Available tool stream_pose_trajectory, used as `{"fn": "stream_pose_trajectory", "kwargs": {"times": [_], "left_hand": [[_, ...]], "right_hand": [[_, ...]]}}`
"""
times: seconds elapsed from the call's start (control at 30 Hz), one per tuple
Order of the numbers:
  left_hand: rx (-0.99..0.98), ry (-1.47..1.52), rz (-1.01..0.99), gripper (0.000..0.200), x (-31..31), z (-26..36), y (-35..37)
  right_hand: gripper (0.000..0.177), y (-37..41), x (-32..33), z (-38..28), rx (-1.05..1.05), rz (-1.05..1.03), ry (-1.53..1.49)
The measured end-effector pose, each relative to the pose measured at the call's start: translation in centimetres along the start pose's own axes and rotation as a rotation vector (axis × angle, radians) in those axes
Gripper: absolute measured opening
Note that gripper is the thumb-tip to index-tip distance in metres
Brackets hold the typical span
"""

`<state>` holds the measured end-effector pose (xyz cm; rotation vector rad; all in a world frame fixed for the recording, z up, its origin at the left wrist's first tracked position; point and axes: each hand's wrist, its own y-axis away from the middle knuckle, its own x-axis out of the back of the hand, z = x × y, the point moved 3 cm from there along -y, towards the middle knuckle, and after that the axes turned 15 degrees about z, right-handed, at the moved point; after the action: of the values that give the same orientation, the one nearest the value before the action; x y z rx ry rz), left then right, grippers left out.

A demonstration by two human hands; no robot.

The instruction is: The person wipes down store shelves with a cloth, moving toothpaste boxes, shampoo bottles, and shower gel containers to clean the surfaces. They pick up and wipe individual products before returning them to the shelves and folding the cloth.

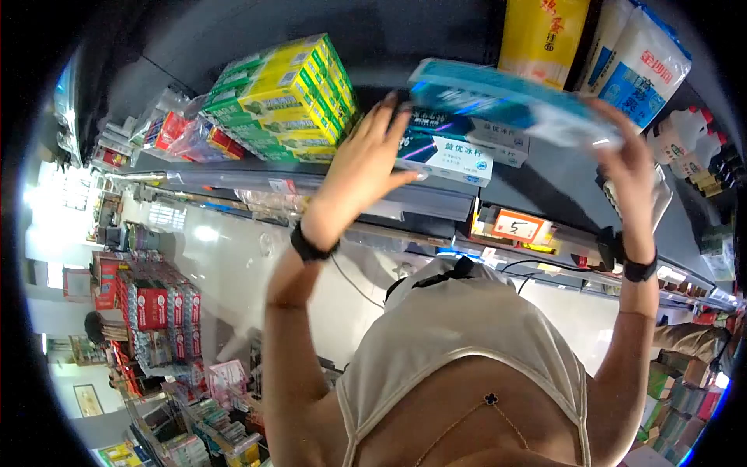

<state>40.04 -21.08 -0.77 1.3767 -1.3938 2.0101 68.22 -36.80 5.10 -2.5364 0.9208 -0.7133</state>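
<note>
My right hand (629, 159) grips the right end of a long teal toothpaste box (490, 93), which is tilted and blurred by motion above the shelf. Below it, similar teal-and-white toothpaste boxes (459, 158) lie stacked at the shelf front. My left hand (369, 148) is at the left end of this stack, fingers stretched out and thumb spread along the lower box's front; the upper fingertips are close to the raised box's left end. Just left of that hand stands a stack of yellow-and-green boxes (288, 101).
An orange price tag (519, 226) marked 5 sits on the shelf edge. Behind are a yellow noodle packet (545, 39) and white-and-blue packets (638, 74). Plastic-wrapped packs (187, 136) lie at left. Red cartons (159, 307) are stacked across the aisle. A person's trouser leg (689, 340) shows at right.
</note>
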Motion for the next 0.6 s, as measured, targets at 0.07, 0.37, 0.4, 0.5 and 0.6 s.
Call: {"fn": "stream_pose_trajectory", "kwargs": {"times": [0.07, 0.37, 0.4, 0.5, 0.6], "left_hand": [[0.180, 0.118, 0.129, 0.089, 0.7, 0.2, 2.1], [0.385, 0.319, 0.481, 0.075, -1.1, -0.1, 5.5], [0.423, 0.349, 0.488, 0.072, -1.2, -0.2, 5.4], [0.421, 0.309, 0.546, 0.071, -1.9, -0.3, 5.0], [0.412, 0.275, 0.550, 0.074, -2.5, -0.3, 5.1]], "right_hand": [[0.049, 0.8, -4.1, -1.2, 0.521, -0.194, 0.215], [0.055, 1.6, -9.7, -0.9, 0.621, -0.408, 0.299], [0.055, 1.7, -9.8, -0.9, 0.589, -0.412, 0.301], [0.052, 1.6, -10.0, -1.1, 0.544, -0.410, 0.336], [0.049, 1.4, -9.6, -1.1, 0.495, -0.425, 0.336]]}}
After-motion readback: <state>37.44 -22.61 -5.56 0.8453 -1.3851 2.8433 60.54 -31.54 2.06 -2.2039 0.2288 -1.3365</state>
